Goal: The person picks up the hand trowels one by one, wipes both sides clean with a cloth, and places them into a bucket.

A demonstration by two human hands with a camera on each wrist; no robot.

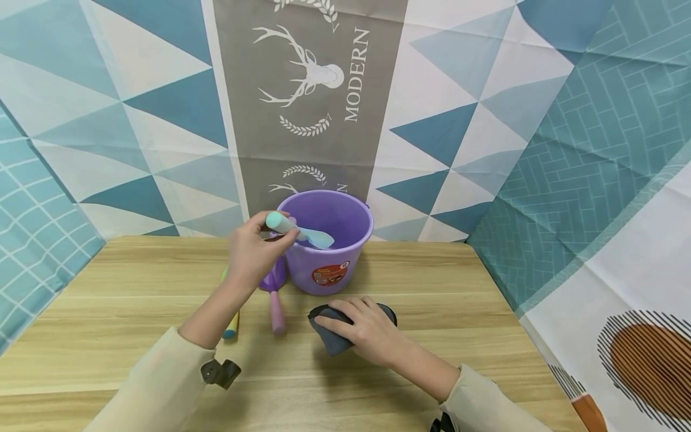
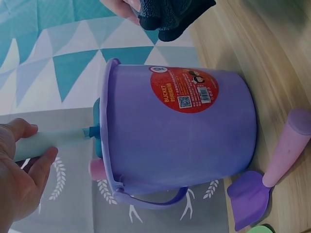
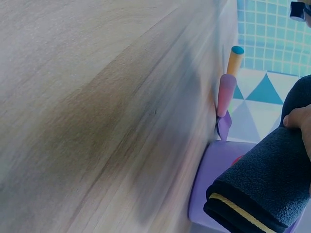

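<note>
My left hand (image 1: 251, 255) pinches the pale teal handle of a toy shovel (image 1: 318, 239). Its blade reaches over the near left rim of a purple bucket (image 1: 301, 269), and the left wrist view shows the blade partly behind that rim. A pink rounded end (image 2: 97, 170) pokes out beside it at the rim; the rest is hidden. In front of the bucket, my right hand (image 1: 372, 333) grips a folded dark blue towel (image 3: 272, 179), held above the tabletop. The towel has a yellow stripe along its edge.
Left of the bucket lies a purple toy shovel (image 1: 277, 312) with a pink handle. Next to it, a yellow handle with a blue end (image 1: 232, 327) is partly hidden by my left arm. The wooden table (image 1: 432, 282) meets a patterned cloth backdrop (image 1: 432, 138) behind the bucket.
</note>
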